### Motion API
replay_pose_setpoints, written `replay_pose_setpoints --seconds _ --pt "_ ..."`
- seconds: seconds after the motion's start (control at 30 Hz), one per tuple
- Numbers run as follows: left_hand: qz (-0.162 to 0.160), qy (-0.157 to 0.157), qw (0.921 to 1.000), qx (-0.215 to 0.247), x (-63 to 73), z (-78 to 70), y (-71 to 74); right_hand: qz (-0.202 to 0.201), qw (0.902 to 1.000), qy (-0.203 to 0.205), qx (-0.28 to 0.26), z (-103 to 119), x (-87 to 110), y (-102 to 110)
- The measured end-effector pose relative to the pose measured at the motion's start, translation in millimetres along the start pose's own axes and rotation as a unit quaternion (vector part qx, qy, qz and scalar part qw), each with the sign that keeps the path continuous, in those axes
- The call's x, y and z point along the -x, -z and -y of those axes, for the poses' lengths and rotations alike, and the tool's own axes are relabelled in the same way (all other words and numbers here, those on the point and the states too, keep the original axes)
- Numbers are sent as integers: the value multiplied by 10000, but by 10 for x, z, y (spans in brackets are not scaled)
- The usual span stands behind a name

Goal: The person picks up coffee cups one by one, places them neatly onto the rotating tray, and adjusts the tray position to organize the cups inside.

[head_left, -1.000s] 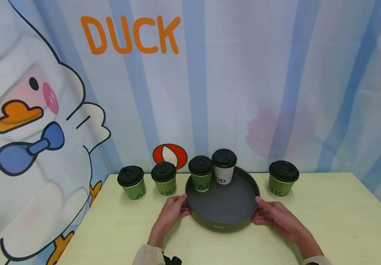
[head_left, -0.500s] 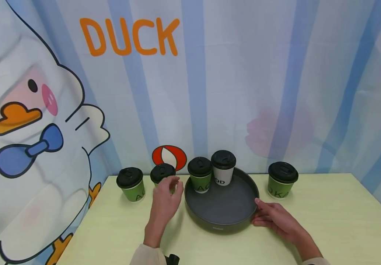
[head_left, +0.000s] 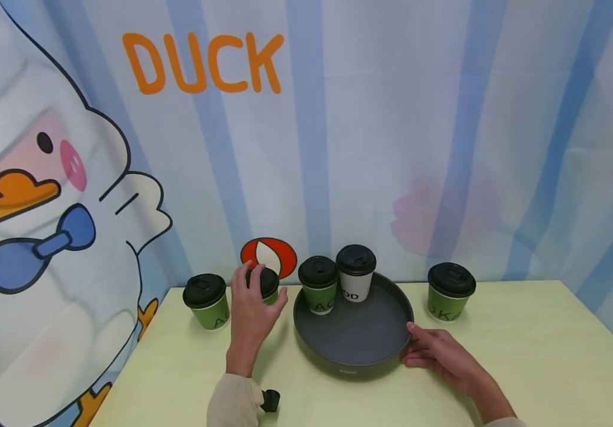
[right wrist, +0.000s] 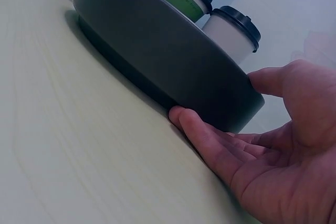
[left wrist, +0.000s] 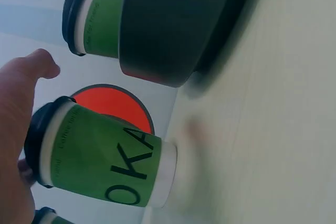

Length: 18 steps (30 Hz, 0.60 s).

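My left hand (head_left: 250, 311) reaches around a green paper cup (left wrist: 105, 156) with a black lid, left of the round tray. Its fingers are spread at the far side of the lid, and the thumb stands off from the cup in the left wrist view. With thumb at the rim and fingers under the edge, my right hand (head_left: 442, 356) grips the dark grey round tray (head_left: 354, 341) at its right side. Inside the tray stand a green lidded cup (head_left: 321, 298) and a white lidded cup (head_left: 356, 287), side by side toward the back left.
Another green lidded cup (head_left: 213, 314) stands at the table's far left. To the tray's right is one more green cup (head_left: 447, 304). The pale yellow table (head_left: 546, 356) ends at a blue-and-white striped curtain (head_left: 360, 148) printed with a duck.
My left hand has let go of the tray's left edge and moved up and left to the nearby green cup, its fingers spreading. My right hand stays on the tray.
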<state>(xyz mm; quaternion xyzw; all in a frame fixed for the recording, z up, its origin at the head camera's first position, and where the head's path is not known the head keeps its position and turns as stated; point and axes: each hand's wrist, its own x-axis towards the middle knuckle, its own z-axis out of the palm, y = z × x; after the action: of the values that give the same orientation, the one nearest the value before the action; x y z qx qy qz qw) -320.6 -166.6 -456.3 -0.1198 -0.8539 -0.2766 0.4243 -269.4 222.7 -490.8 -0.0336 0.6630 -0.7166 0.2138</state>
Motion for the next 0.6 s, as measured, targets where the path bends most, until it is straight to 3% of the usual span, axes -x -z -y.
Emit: replay_pose_setpoints --seconds 0.27,0.43,0.6 --pt "204 597 9980 49 67 169 -96 -5 10000 -4 -21 -10 13 -45" --pt "247 1072 9915 701 125 249 -159 -57 10000 21 -7 -3 5 -31" --pt "80 1307 9839 1218 166 274 -213 -107 9999 -10 24 -1 0 -14"
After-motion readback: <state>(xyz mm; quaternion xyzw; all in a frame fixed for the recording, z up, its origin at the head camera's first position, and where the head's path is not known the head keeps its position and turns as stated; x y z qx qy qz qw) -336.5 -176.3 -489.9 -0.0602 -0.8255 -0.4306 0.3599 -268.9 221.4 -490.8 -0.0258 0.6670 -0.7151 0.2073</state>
